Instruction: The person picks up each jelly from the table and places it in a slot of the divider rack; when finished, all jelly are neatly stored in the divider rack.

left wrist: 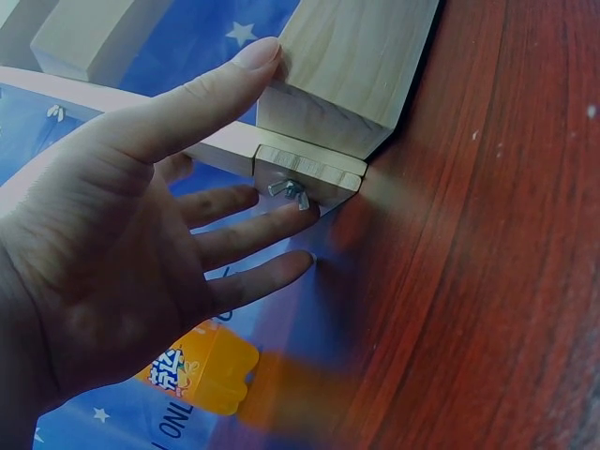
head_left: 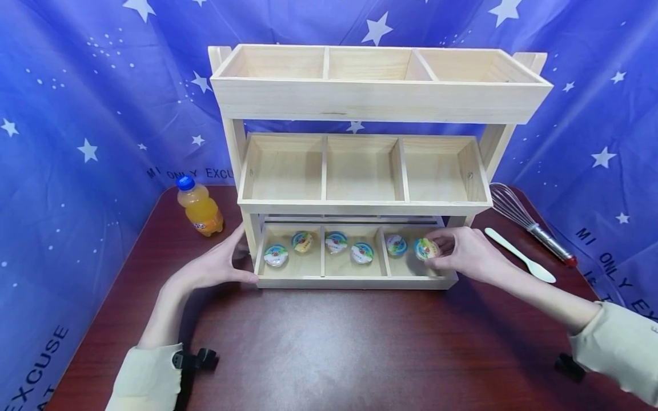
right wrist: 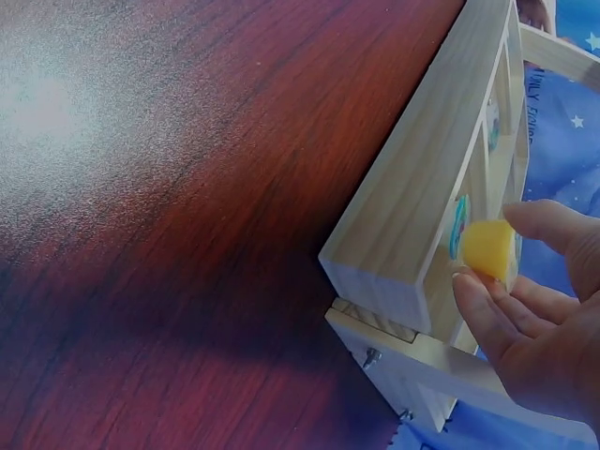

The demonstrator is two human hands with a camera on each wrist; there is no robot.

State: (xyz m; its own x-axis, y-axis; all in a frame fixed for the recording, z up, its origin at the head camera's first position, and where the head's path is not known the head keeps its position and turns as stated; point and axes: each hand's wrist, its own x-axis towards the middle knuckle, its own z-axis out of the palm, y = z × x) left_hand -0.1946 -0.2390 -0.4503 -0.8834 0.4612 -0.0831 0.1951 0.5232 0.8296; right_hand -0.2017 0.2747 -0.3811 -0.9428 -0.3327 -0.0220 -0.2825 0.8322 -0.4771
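My right hand pinches a yellow jelly cup between thumb and fingers, in the right compartment of the bottom tier of a wooden shelf. The right wrist view shows the cup's yellow side at those fingertips. Beside it lies another jelly cup. Two more jelly cups, one white-lidded, lie in the middle compartment, and two in the left one. At the shelf's lower left corner is my left hand, fingers spread and thumb against the front edge; it grips nothing.
An orange drink bottle with a blue cap stands left of the shelf. To the right lie a whisk and a pale green spoon. Starry blue cloth hangs around the dark red table.
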